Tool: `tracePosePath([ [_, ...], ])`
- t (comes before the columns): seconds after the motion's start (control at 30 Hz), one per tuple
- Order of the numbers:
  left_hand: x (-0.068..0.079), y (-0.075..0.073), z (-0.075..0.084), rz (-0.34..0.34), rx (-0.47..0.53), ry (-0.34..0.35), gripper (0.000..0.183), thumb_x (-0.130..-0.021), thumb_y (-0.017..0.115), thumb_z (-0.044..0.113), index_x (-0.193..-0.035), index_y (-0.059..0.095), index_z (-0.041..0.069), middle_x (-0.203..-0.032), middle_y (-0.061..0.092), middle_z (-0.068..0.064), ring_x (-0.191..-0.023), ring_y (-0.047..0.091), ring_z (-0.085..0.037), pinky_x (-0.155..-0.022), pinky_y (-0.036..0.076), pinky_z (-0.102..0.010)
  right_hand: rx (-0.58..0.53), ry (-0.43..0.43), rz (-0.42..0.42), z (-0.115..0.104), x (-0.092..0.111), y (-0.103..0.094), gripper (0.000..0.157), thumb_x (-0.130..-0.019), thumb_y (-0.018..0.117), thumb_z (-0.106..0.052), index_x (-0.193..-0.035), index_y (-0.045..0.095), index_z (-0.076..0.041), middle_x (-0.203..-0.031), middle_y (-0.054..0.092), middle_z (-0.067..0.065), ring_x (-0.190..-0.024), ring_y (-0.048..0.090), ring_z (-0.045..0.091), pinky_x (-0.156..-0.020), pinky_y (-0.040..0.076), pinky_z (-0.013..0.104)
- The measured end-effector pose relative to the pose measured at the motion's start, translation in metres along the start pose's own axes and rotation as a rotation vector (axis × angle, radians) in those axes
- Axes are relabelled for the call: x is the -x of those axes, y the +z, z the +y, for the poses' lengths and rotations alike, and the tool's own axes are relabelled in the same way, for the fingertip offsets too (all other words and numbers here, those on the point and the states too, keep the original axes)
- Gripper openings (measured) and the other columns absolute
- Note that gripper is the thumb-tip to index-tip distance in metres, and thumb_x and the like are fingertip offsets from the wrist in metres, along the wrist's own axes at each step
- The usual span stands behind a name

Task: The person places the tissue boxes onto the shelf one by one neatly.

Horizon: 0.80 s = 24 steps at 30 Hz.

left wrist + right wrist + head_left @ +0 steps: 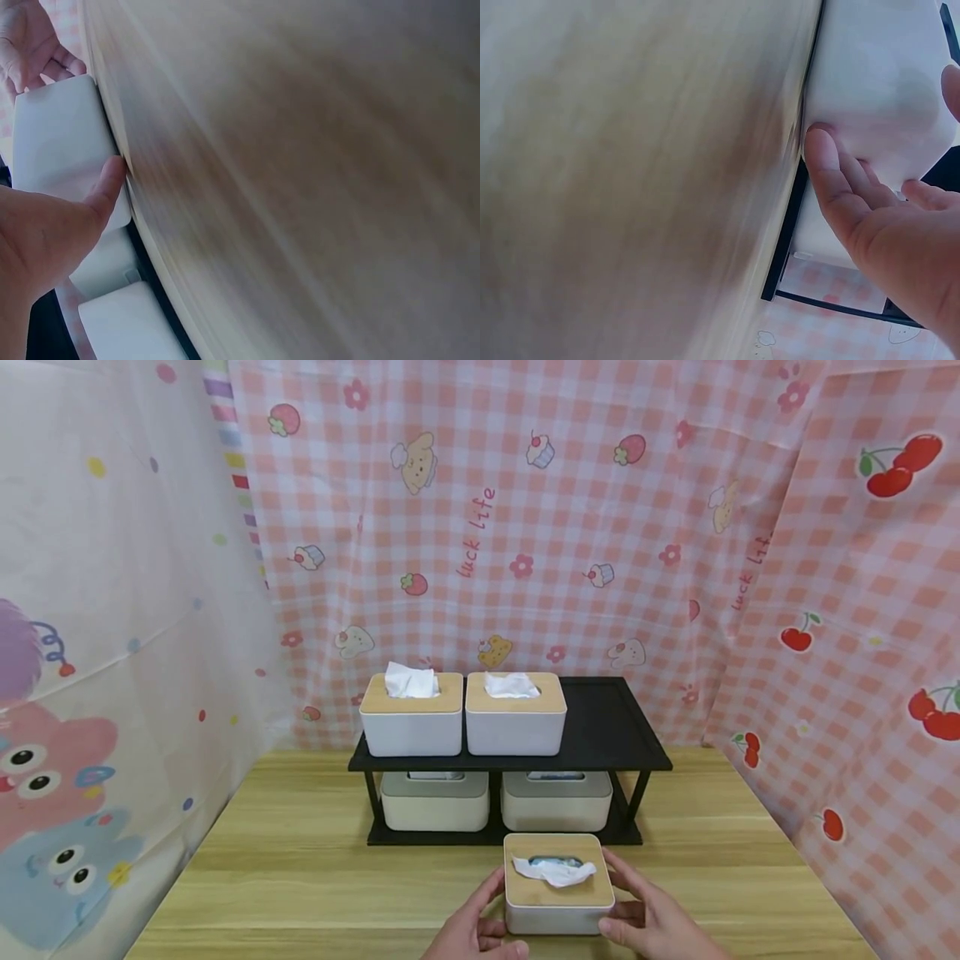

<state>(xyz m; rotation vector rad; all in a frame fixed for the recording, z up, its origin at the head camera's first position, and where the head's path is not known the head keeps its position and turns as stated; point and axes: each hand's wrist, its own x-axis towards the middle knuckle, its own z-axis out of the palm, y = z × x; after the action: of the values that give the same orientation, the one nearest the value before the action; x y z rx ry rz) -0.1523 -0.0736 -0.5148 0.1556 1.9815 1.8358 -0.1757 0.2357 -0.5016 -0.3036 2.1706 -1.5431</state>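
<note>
A tissue box with white sides and a wood-coloured lid is at the table's front, a white tissue poking out of its slot. My left hand holds its left side, the thumb near the lower front edge. On the right side, my right hand grips the box, thumb at the front corner and fingers along the side. The left wrist view shows the box's white face between both hands. In the right wrist view, fingertips touch the box's lower corner. Its base appears at the tabletop.
Behind the box stands a black two-tier rack. Two tissue boxes with wooden lids, left and middle, sit on top. Beneath are two grey-lidded boxes, left and right. Patterned curtains enclose the wooden table.
</note>
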Motion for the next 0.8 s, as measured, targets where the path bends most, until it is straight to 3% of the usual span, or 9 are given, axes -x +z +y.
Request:
tracePosePath([
  [0.23,0.0002,0.0009,0.0004,-0.008,0.008,0.006,0.099,-0.081,0.083,0.032,-0.157,0.024,0.012,-0.16,0.024,-0.028,-0.112,0.066,-0.029,-0.09,0.057,-0.041,-0.058,0.0,-0.03,0.0027,-0.0012,-0.0007,0.093,-0.093,0.069,-0.031,-0.161,0.007,-0.021,-0.154,0.019,0.04,-0.124,0.058,0.039,-0.098,0.054,0.045],
  [0.8,0.0018,0.0012,0.0028,-0.004,0.01,0.006,0.1,-0.081,0.083,0.032,-0.158,0.023,0.013,-0.161,0.022,-0.027,-0.114,0.065,-0.029,-0.09,0.056,-0.038,-0.078,-0.005,-0.031,-0.0031,0.0006,0.0036,0.093,-0.094,0.068,-0.029,-0.161,0.004,-0.017,-0.153,0.018,0.042,-0.119,0.059,0.032,-0.096,0.055,0.038],
])
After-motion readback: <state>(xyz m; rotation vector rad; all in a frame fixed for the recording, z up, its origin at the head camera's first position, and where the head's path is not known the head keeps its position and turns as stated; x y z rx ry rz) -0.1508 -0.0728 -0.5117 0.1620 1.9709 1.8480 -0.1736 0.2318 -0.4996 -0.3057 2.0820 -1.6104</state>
